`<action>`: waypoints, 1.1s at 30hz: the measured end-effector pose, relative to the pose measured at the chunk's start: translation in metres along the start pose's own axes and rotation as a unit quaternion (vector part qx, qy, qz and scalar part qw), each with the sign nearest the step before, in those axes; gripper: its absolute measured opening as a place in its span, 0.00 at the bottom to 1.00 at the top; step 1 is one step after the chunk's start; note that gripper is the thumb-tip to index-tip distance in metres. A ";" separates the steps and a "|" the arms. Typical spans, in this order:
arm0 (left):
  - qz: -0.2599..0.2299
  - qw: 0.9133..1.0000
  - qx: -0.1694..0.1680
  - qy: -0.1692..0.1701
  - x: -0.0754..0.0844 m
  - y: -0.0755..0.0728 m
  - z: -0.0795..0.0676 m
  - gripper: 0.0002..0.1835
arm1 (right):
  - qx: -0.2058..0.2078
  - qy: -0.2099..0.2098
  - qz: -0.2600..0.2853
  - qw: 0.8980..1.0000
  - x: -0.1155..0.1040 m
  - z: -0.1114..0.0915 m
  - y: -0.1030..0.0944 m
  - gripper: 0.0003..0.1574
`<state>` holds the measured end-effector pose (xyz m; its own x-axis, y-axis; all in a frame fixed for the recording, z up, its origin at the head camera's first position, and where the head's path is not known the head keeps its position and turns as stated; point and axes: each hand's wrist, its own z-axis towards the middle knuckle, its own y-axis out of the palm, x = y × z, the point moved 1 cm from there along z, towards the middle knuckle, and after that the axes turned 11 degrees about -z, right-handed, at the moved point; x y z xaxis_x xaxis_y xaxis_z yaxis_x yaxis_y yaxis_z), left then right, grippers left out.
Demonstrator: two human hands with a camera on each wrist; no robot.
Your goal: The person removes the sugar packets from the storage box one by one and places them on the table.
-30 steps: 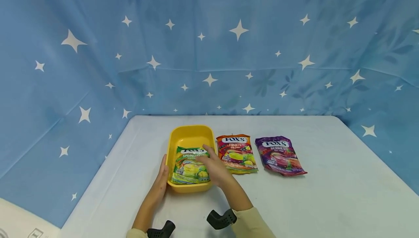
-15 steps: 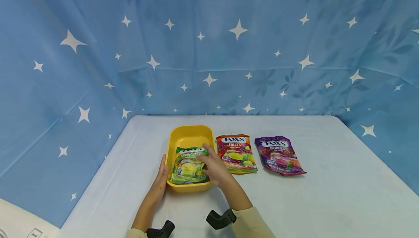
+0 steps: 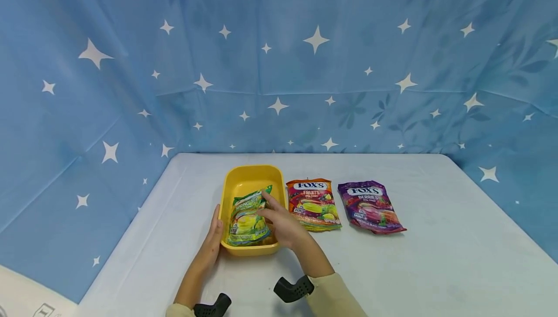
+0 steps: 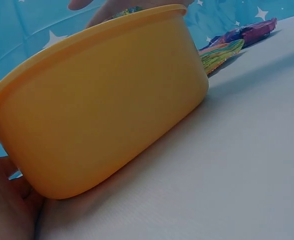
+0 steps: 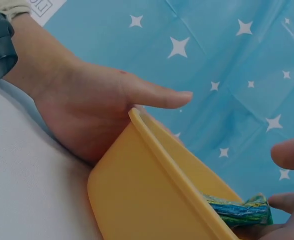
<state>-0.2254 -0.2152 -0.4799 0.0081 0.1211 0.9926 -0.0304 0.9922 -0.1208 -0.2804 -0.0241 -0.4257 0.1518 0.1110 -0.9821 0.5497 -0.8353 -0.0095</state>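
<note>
A yellow plastic tub (image 3: 250, 175) stands on the white table, left of the middle. My left hand (image 3: 211, 244) lies along its outer left side, and in the right wrist view its straight thumb (image 5: 162, 95) is near the rim. Inside the tub, a green Fox's Spring Tea candy bag (image 3: 246, 222) is tilted, its right edge raised. My right hand (image 3: 283, 222) reaches over the tub's right side and holds that edge with thumb and fingers. In the right wrist view the fingers (image 5: 287, 200) meet the bag's crinkled end; most of the bag is hidden there.
An orange-red Fox's Fruits bag (image 3: 313, 205) lies right beside the tub. Farther right is a purple Fox's Berries bag (image 3: 370, 207). A blue curtain (image 3: 279, 65) with white stars hangs behind the table (image 3: 436, 268).
The green bag has turned counterclockwise and its right side has risen off the tub's floor. My right hand has moved slightly left with it. The left hand and tub are almost still.
</note>
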 end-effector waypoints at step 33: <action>-0.022 0.999 -0.012 -0.044 0.003 -0.003 0.001 0.35 | 0.028 -0.018 -0.011 0.999 0.006 0.002 -0.001 0.45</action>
<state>-0.2258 -0.2176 -0.4762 -0.0791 0.0747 0.9941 -0.0087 0.9971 -0.0757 -0.2816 -0.0241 -0.4323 0.1109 0.1113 -0.9876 0.5048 -0.8623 -0.0406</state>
